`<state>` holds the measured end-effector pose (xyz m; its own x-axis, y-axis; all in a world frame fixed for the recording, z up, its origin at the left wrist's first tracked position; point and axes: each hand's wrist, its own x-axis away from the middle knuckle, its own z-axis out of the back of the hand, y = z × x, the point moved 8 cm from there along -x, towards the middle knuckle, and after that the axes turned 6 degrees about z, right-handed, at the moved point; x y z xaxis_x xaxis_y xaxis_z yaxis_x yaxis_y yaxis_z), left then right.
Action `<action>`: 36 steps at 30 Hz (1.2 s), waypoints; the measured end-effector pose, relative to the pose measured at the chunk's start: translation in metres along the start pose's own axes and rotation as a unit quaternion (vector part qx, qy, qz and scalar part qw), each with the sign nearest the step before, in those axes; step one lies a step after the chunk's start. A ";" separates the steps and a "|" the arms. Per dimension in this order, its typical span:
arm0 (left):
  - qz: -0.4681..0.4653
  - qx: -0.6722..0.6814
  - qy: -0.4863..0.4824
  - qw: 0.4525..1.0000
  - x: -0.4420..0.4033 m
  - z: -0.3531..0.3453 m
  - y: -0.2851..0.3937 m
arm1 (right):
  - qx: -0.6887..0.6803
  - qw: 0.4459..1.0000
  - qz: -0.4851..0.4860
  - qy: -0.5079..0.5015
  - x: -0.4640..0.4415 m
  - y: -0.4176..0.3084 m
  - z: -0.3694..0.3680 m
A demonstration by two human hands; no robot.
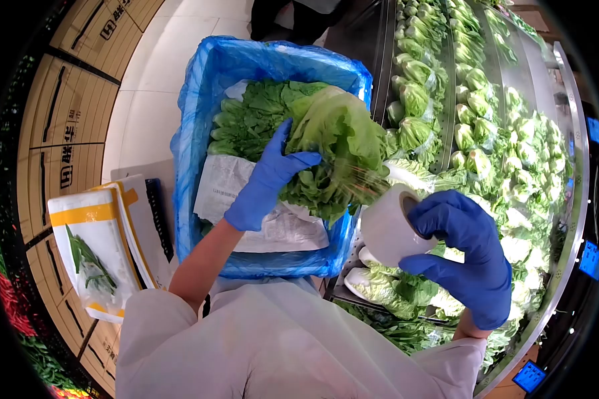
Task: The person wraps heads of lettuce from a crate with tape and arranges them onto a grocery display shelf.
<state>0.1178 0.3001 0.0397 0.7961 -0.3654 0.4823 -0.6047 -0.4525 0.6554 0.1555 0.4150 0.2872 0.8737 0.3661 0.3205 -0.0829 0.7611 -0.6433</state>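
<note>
My left hand (269, 183), in a blue glove, grips a leafy green lettuce (333, 126) from its left side, with the fingers partly behind the leaves. My right hand (469, 256), also gloved in blue, holds a wide whitish roll of tape or film (386, 229), with fingers at its cardboard core and the thumb below. Shiny streaks, like clear film, show between the lettuce and the roll. Under the lettuce is a crate lined with blue plastic (185, 159), containing more leafy greens (246, 120) and a crumpled printed white sheet (226, 186).
On the right, a sloped display shelf (432, 176) bears rows of wrapped greens (416, 100) and cabbages (379, 286). White foam boxes (90, 253) with yellow tape stand at left, near stacked cardboard boxes (66, 110). Someone's dark-clothed legs (296, 23) show beyond the crate.
</note>
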 end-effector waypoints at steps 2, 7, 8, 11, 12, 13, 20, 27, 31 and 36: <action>0.007 -0.010 -0.003 1.000 0.000 0.008 0.002 | -0.089 0.991 -0.084 -0.046 0.004 0.009 0.000; 0.081 0.049 -0.158 0.983 0.014 -0.010 0.005 | -0.133 0.984 -0.064 -0.098 -0.005 0.025 -0.009; 0.091 0.042 -0.163 0.981 0.012 -0.007 -0.006 | -0.154 0.970 -0.142 -0.122 -0.003 0.030 -0.013; 0.114 0.080 -0.186 0.973 0.034 -0.020 0.004 | -0.207 0.928 -0.276 -0.140 -0.001 0.031 -0.022; 0.114 0.079 -0.186 0.973 0.037 -0.018 0.002 | -0.189 0.930 -0.253 -0.189 0.000 0.035 -0.025; 0.156 0.126 -0.192 0.961 0.040 -0.015 -0.008 | -0.190 0.930 -0.253 -0.188 0.003 0.043 -0.027; 0.243 0.192 -0.244 0.919 0.050 -0.004 -0.017 | -0.167 0.939 -0.166 -0.251 0.007 0.040 -0.029; 0.298 0.091 -0.255 0.915 0.057 -0.005 -0.036 | 0.039 0.967 -0.026 -0.252 0.007 0.033 -0.026; 0.294 0.077 -0.245 0.921 0.065 -0.025 -0.032 | 0.045 0.974 -0.005 -0.222 0.012 0.033 -0.019; 0.298 0.059 -0.290 0.908 0.070 -0.041 -0.034 | 0.083 0.971 0.032 -0.224 0.033 0.036 -0.012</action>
<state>0.1951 0.3231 0.0748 0.2033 -0.9251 0.3208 -0.9493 -0.1061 0.2958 0.1871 0.4479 0.2666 0.5715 0.5831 0.5774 -0.2382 0.7912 -0.5632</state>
